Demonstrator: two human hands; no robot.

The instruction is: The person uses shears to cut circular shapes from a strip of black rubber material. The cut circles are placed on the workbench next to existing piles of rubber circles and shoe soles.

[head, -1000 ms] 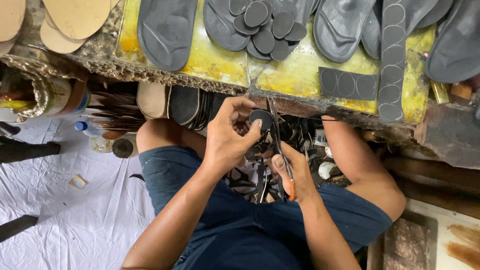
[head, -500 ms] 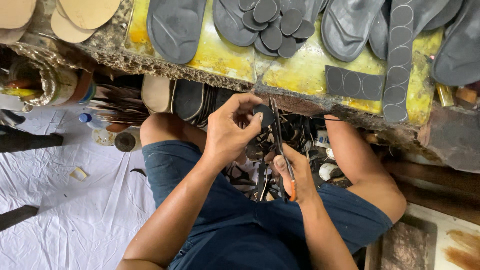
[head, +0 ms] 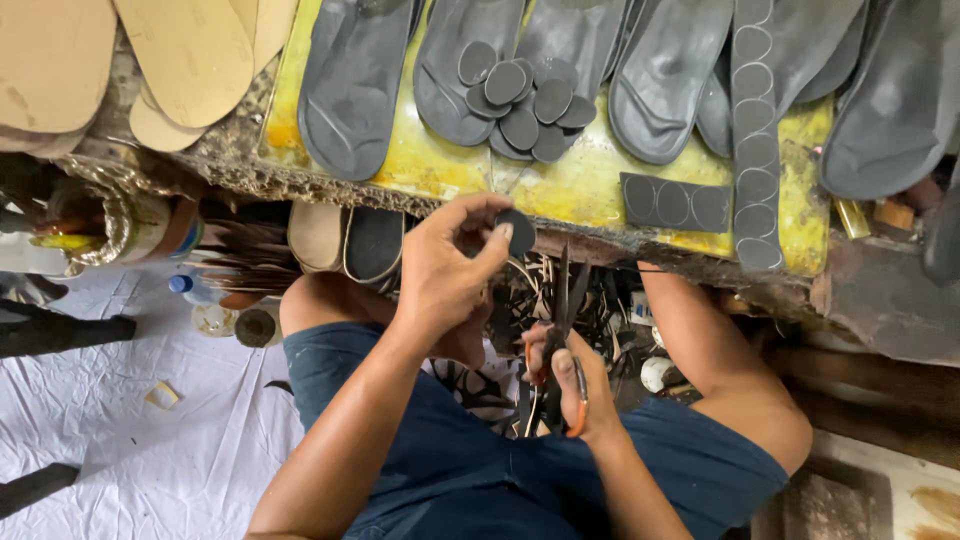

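Two hands are busy here, and they are ours. Our left hand [head: 445, 265] grasps a small dark round disc [head: 519, 232], pinching it by its edge between the thumb and the fingertips [head: 497, 243]. The disc sits right at the tips of those fingers, up in the air, just in front of the edge of the yellow bench [head: 560, 195]. Our right hand [head: 572, 385] is closed around the orange handles of the scissors [head: 562, 335], with the fingers curled through and over the loops. The long blades point up from those fingers toward the disc, and they look nearly closed (we cannot tell for sure).

We think the disc is light and thin. It looks like soft rubber or foam, so it can bend a little but will not break. Its surface looks dull, not shiny, so it should not slip much. The best place to hold it is the rim, on the side away from the blades, so our fingertips stay clear of the sharp edges.

Beyond the fingers, on the bench, lies a pile of cut discs [head: 522, 100], some dark shoe soles [head: 352, 85] and a dark strip with circles [head: 673, 202] marked on it.
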